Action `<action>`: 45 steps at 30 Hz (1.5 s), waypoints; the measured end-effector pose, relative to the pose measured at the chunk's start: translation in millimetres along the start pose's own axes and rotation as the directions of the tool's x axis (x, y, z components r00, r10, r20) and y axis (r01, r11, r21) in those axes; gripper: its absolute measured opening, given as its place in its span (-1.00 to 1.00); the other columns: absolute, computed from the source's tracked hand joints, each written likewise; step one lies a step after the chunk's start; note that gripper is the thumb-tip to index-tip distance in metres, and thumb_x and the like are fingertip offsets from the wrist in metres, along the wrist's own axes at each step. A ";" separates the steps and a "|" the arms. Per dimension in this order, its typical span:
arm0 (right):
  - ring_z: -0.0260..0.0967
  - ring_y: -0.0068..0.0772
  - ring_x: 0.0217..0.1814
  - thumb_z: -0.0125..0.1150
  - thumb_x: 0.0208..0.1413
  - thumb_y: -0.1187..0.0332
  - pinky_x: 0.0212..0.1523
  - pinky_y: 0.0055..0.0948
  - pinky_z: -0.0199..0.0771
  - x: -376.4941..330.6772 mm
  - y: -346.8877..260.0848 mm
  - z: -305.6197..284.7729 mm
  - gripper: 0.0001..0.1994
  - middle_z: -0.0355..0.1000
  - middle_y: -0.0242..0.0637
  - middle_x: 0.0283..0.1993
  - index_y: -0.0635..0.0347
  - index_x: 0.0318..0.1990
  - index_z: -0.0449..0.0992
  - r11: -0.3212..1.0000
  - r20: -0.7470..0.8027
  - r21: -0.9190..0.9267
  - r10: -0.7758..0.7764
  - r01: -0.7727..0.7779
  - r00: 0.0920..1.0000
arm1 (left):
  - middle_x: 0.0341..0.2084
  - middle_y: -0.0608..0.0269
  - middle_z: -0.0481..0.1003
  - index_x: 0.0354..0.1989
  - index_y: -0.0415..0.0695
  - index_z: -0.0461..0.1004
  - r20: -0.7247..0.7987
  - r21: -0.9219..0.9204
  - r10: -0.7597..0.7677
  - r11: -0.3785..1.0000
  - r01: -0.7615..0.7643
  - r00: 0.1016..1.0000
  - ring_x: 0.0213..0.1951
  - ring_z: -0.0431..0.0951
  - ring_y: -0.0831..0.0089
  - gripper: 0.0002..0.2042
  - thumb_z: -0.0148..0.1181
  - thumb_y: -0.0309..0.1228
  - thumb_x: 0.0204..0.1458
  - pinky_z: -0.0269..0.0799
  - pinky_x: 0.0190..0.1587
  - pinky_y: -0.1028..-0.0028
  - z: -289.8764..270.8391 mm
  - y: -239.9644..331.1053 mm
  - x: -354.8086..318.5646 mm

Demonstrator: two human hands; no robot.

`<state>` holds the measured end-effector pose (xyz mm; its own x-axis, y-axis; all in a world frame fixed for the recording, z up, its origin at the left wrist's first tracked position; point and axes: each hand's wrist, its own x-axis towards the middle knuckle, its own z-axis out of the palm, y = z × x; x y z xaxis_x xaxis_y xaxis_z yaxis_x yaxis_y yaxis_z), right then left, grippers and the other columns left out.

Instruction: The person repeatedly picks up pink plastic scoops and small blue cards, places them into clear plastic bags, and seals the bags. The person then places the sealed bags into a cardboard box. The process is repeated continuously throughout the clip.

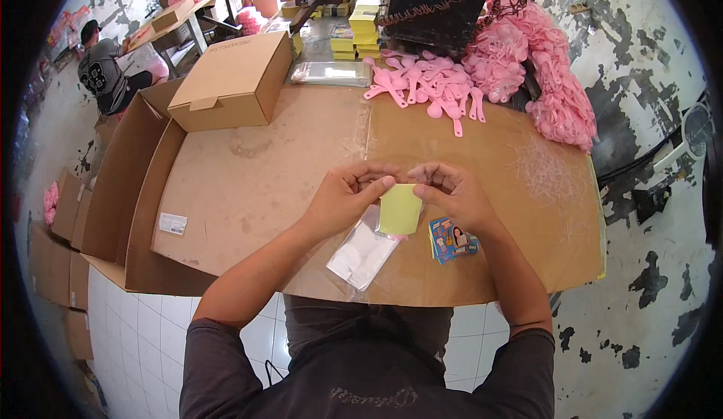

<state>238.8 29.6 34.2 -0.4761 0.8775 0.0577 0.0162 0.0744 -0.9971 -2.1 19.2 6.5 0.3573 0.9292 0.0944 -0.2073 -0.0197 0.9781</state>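
My left hand (348, 195) and my right hand (457, 195) are together above the cardboard-covered table, thumbs on the upper corners of a pale yellow-green card (400, 210). Each hand pinches one side of it. Just below the card a bit of pink shows; I cannot make out what it belongs to. A stack of clear and white plastic sleeves (363, 256) lies under and to the left of the card. Close to my right wrist rests a small pile of printed blue cards (453, 240).
Pink plastic spoon-shaped pieces (427, 82) are heaped at the far side, beside bagged pink pieces (553, 80). A closed cardboard box (226, 76) stands far left, near clear plastic packs (331, 74) and yellow card stacks (364, 26). Another person (108, 69) sits at far left.
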 end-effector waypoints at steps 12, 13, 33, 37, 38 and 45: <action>0.55 -0.58 -0.11 0.30 0.31 0.47 -0.01 -0.49 0.57 3.2 21.2 -20.3 -0.80 0.62 -0.33 -0.11 0.33 0.02 0.63 0.999 -0.066 -0.051 0.015 -0.018 0.998 | -0.12 0.07 0.67 0.02 -0.36 0.61 -0.062 -0.075 -0.014 0.997 0.009 0.998 -0.10 0.68 0.41 -0.81 0.21 -0.54 0.32 0.68 -0.04 0.36 1.9 -18.8 4.6; 0.55 -0.58 -0.11 0.30 0.31 0.47 -0.01 -0.49 0.57 3.4 21.0 -21.1 -0.80 0.62 -0.33 -0.11 0.33 0.02 0.63 0.999 -0.067 -0.046 0.019 -0.022 0.998 | -0.12 0.07 0.67 0.02 -0.36 0.61 -0.062 -0.074 -0.020 0.997 0.015 0.998 -0.10 0.68 0.41 -0.81 0.21 -0.54 0.32 0.68 -0.04 0.36 0.3 -18.6 4.7; 0.55 -0.54 -0.08 0.33 0.27 0.51 0.01 -0.47 0.57 1.7 21.2 -27.6 -0.76 0.63 -0.27 -0.09 0.38 0.05 0.62 0.998 0.046 -0.038 0.046 -0.044 0.998 | -0.08 0.06 0.65 0.10 -0.39 0.58 0.037 -0.048 -0.100 0.994 0.102 0.994 -0.07 0.66 0.41 -0.76 0.15 -0.52 0.36 0.64 0.01 0.39 -7.6 -16.8 3.9; 0.54 -0.55 -0.06 0.32 0.28 0.49 0.03 -0.48 0.55 3.5 25.2 -31.0 -0.74 0.61 -0.29 -0.09 0.37 0.08 0.58 0.999 0.071 -0.044 0.023 -0.020 0.997 | -0.09 0.07 0.65 0.12 -0.38 0.57 0.039 -0.053 -0.101 0.993 0.103 0.994 -0.07 0.66 0.41 -0.75 0.14 -0.51 0.37 0.64 0.02 0.39 -7.2 -19.4 4.4; 0.53 -0.55 -0.05 0.32 0.28 0.50 0.05 -0.48 0.55 4.0 25.5 -30.8 -0.73 0.59 -0.31 -0.09 0.37 0.09 0.57 0.999 0.082 -0.032 0.021 -0.019 0.996 | -0.09 0.08 0.65 0.12 -0.36 0.57 0.042 -0.071 -0.091 0.993 0.093 0.995 -0.08 0.66 0.43 -0.75 0.14 -0.50 0.37 0.65 -0.02 0.42 -8.6 -22.6 5.2; 0.50 -0.54 -0.03 0.29 0.29 0.48 0.07 -0.46 0.52 4.1 28.7 -36.3 -0.63 0.54 -0.30 -0.01 0.34 0.22 0.48 0.998 0.081 -0.050 -0.020 0.024 0.997 | -0.09 0.13 0.64 0.12 -0.34 0.57 0.010 -0.039 -0.142 0.989 0.142 0.990 -0.16 0.67 0.51 -0.75 0.14 -0.47 0.38 0.65 -0.24 0.58 -2.8 -5.7 5.7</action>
<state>269.2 52.6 7.6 -0.5458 0.8347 0.0731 0.0488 0.1188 -0.9917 -1.5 25.7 0.9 0.3924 0.9187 -0.0437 -0.1897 0.1274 0.9735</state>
